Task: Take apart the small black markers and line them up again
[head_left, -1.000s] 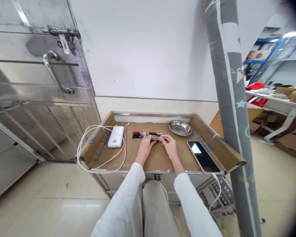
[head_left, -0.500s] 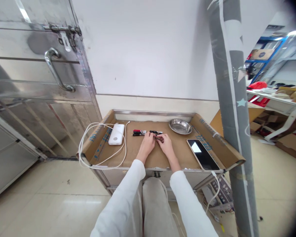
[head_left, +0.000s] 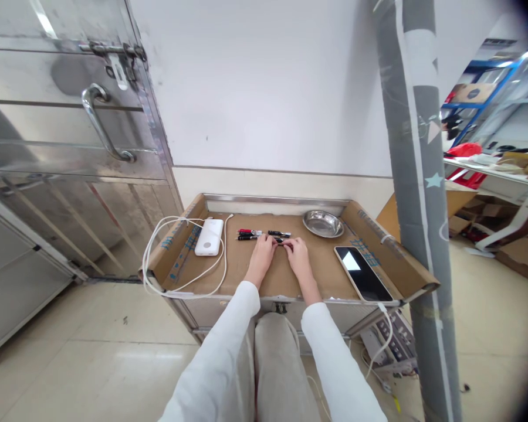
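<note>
My left hand (head_left: 262,257) and my right hand (head_left: 298,255) are close together over the cardboard-lined tabletop (head_left: 233,269). Both sets of fingertips pinch a thin dark pen piece (head_left: 280,243), held level between them and mostly covered by the fingers. Just beyond the hands lie a black pen part (head_left: 278,233) with a pale end and another dark piece. To the left, a red pen (head_left: 246,232) rests beside a black pen (head_left: 245,237), both pointing left.
A white power bank (head_left: 209,237) with a looped white cable (head_left: 224,258) lies at left. At right are a round steel dish (head_left: 322,224) and a phone (head_left: 363,274). Cardboard walls (head_left: 389,249) edge the sides. A grey wrapped post (head_left: 422,176) stands at right.
My hands have drawn slightly apart, and my right fingers have straightened along the dark piece. The view has shifted a little; the other things stay in place.
</note>
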{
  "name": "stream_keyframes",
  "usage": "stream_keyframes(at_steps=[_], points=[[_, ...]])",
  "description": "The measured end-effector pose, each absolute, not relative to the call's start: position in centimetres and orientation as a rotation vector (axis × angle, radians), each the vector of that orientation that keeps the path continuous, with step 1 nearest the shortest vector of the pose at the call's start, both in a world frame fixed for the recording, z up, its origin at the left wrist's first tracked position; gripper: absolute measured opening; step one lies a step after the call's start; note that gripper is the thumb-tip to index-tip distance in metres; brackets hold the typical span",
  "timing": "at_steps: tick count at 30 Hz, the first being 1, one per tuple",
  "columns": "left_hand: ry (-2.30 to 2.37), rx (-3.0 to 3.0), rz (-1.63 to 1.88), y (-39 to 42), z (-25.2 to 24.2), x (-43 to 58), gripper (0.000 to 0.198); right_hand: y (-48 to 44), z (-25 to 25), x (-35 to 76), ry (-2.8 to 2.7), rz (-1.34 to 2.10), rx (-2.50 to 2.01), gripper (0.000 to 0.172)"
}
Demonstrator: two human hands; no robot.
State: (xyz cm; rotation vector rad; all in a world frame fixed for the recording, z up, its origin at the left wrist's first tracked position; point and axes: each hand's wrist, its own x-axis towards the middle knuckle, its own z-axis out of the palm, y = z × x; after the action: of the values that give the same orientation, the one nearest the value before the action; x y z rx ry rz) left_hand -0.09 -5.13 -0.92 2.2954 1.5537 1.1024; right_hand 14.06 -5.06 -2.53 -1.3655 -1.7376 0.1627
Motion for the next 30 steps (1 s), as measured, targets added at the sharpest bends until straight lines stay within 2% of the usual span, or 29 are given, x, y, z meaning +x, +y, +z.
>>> stream_keyframes(at_steps=[8,15,21,30], points=[[1.625,2.377,1.063,-5.4,-0.7,-0.1,0.002,-5.9,-1.9,13.8,-1.773,0.018,-1.498,0.019],[1.705,2.483,0.999,-5.1,-1.1,-0.1,0.019,-6.0,-1.8,13.6,-1.801,-0.049,-1.612,0.028],[1.795,2.512,0.920,-5.9,-0.4,-0.1,0.024,-6.0,-1.7,13.5,-1.822,-0.035,-1.638,0.029],[2.494,2.008,1.090,-7.3,-0.2,-0.1,0.037,-6.3,-1.4,13.4,-1.879,0.030,-1.586,0.025]])
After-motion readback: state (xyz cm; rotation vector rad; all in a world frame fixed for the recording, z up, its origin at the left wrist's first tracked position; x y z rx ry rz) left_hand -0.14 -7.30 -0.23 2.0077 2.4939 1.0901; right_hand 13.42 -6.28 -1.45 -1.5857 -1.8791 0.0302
